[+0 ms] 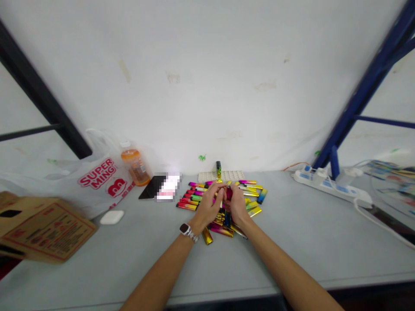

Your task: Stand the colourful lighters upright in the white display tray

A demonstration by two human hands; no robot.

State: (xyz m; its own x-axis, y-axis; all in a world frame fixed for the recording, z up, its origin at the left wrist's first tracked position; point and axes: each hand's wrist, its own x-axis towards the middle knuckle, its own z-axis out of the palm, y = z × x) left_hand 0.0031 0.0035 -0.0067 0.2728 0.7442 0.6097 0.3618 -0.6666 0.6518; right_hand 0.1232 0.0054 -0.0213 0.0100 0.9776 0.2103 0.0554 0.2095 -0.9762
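My left hand (pixel 209 206) and my right hand (pixel 238 204) meet over a loose pile of slim, shiny, lighter-shaped pieces in gold, pink, red, green and blue. Between my hands is a dark pink shiny piece (pixel 229 193); the right fingers close round it and the left fingertips pinch at its top. Fingers hide most of it. Just below, a dark blue piece (pixel 227 219) lies among the others. Behind the pile, one black-topped piece (pixel 218 169) stands upright at a white gridded tray (pixel 234 176). A gold piece (pixel 207 236) lies nearest me.
To the left are a dark tablet (pixel 151 187), an orange drink bottle (pixel 136 166), a white plastic bag (pixel 87 185), a small white case (pixel 112 217) and a cardboard box (pixel 48 229). A power strip (pixel 333 186) with cables lies right. A white wall (pixel 207 86) rises behind.
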